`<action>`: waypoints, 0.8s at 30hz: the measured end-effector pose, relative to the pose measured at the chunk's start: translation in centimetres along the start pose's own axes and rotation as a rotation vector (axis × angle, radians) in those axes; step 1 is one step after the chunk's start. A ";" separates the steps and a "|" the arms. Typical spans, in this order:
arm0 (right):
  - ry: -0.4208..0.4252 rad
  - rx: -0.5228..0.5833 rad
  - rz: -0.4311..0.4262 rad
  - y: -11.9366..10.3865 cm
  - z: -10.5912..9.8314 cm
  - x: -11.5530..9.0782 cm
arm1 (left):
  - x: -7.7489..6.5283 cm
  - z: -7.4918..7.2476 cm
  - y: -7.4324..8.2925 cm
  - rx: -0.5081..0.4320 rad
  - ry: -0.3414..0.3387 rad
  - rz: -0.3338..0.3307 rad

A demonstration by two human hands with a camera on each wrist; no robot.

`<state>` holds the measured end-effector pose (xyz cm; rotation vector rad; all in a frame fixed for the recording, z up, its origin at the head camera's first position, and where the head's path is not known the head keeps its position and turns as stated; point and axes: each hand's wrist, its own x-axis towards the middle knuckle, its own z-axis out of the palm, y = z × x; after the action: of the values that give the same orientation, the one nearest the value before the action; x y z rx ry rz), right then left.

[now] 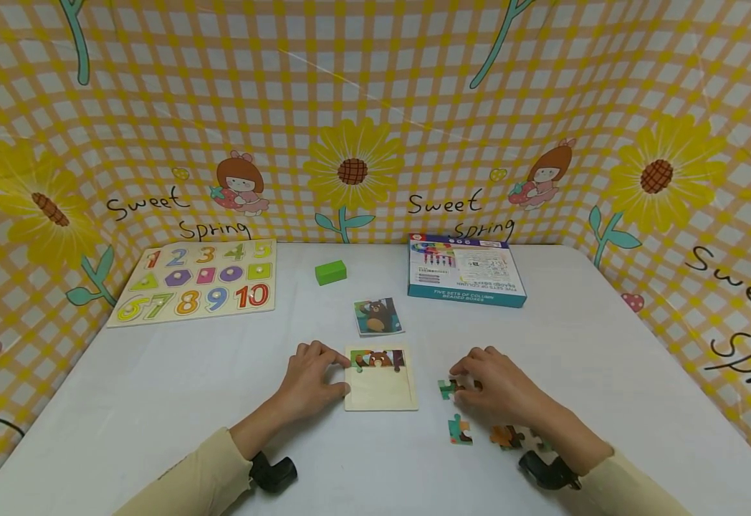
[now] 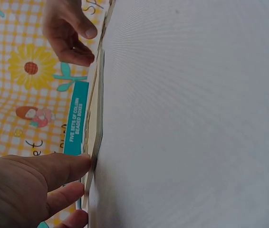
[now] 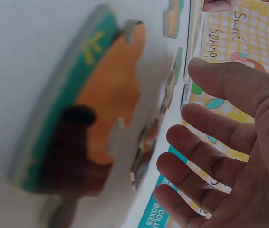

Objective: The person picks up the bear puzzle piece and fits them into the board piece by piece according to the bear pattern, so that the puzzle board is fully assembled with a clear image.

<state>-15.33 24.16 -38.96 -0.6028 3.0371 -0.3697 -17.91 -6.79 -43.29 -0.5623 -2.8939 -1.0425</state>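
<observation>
A square wooden puzzle board (image 1: pixel 380 393) lies flat in front of me, its top strip filled with a brown bear's head picture. At its left edge my left hand (image 1: pixel 311 380) touches the rim with thumb and index fingertips; the left wrist view shows this thumb (image 2: pixel 72 166) nearly straight against the side. To the right, my right hand (image 1: pixel 501 383) hovers low over a green and brown puzzle piece (image 1: pixel 446 389), thumb and fingers apart. Nearer me lie a teal and orange piece (image 1: pixel 458 431) and an orange-brown piece (image 1: pixel 506 436); another is partly hidden by the right wrist.
Behind the board lies a bear picture card (image 1: pixel 378 317). Farther back are a green block (image 1: pixel 331 272), a number-and-shape board (image 1: pixel 198 281) at left and a teal-edged box (image 1: pixel 466 271) at right. A checked cloth (image 1: pixel 375 93) rises behind the white table.
</observation>
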 end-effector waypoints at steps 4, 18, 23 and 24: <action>0.004 0.013 0.003 0.3 0.3 -0.3 | 0.0 0.0 0.0 0.002 -0.002 -0.001; 0.012 0.032 0.008 0.7 0.8 -0.4 | -0.1 0.0 -0.1 -0.008 -0.005 0.007; 0.021 0.033 -0.002 0.8 0.9 -0.3 | -0.1 0.0 -0.1 -0.007 -0.005 0.007; 0.023 0.033 -0.004 0.8 0.9 -0.3 | -0.1 -0.1 -0.1 -0.008 -0.006 0.005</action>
<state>-15.27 24.83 -40.06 -0.6063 3.0455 -0.4286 -17.87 -6.90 -43.29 -0.5741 -2.8936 -1.0538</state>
